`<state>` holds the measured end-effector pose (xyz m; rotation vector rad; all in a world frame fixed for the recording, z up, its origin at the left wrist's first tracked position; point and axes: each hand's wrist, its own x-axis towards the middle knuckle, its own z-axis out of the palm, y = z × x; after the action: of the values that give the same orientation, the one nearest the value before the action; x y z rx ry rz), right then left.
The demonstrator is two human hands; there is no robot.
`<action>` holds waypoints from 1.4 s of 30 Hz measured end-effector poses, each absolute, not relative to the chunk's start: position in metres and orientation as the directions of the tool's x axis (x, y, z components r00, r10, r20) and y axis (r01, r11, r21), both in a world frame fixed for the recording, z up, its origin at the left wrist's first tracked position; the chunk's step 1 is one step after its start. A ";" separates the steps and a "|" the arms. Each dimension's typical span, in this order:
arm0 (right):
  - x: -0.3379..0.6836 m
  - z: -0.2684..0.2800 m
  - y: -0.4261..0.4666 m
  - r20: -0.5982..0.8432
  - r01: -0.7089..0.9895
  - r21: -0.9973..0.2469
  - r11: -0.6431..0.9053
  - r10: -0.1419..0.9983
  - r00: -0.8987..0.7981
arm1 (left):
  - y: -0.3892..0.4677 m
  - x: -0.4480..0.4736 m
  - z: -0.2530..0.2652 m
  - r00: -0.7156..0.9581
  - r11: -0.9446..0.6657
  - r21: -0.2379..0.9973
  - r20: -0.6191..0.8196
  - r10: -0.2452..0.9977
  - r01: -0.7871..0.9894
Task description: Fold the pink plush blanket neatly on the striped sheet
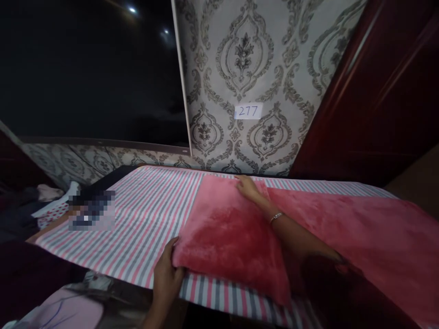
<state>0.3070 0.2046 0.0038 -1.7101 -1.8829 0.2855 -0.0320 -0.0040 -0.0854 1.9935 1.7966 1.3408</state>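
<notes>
A pink plush blanket (226,228) lies over a striped cloth (147,205), with a folded panel on its left and a longer stretch (370,228) running off to the right. My left hand (168,272) is closed on the panel's near left corner, thumb and fingers around the edge. Reaching across the blanket, my right hand (247,188) is at the panel's far edge, its fingers bent and closed on the fabric there. A bracelet (276,216) circles the right wrist. The panel's near right corner hangs toward the table's front edge.
A large dark screen (92,77) hangs above the table's left side. Behind the table is patterned wallpaper (240,68) with a paper label (248,111) reading 277. A dark red glossy panel (373,91) slants at the right. Clothes (51,208) lie at the far left.
</notes>
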 end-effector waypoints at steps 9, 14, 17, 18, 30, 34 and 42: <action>0.234 0.009 0.285 0.113 0.746 -0.615 0.256 0.965 -0.239 | -0.006 -0.037 -0.092 0.058 -0.444 0.395 0.692 0.720 0.804; 0.235 0.012 0.306 -0.016 0.692 -0.690 0.214 0.951 -0.310 | -0.010 -0.037 -0.097 0.105 -0.489 0.423 0.665 0.739 0.763; 0.231 0.013 0.313 -0.036 0.635 -0.749 0.190 0.945 -0.326 | -0.016 -0.031 -0.099 -0.002 -0.451 0.558 0.630 0.776 0.697; 0.227 0.013 0.315 -0.029 0.615 -0.766 0.188 0.945 -0.325 | -0.018 -0.028 -0.098 -0.072 -0.408 0.613 0.607 0.791 0.677; 0.196 -0.011 0.321 0.142 0.698 -0.653 0.295 0.953 -0.269 | -0.016 -0.048 -0.090 -0.058 -0.407 0.614 0.596 0.801 0.677; 0.215 0.003 0.311 0.152 0.743 -0.587 0.320 0.946 -0.287 | -0.009 -0.049 -0.085 -0.008 -0.471 0.541 0.663 0.749 0.696; 0.308 0.016 0.275 0.009 0.860 -0.467 0.204 0.974 -0.226 | -0.005 -0.042 -0.081 0.065 -0.425 0.417 0.647 0.759 0.804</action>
<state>0.3076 0.2752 0.0163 -1.7292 -2.1815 0.5333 -0.0422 -0.0045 -0.0810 2.3303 1.7114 1.3566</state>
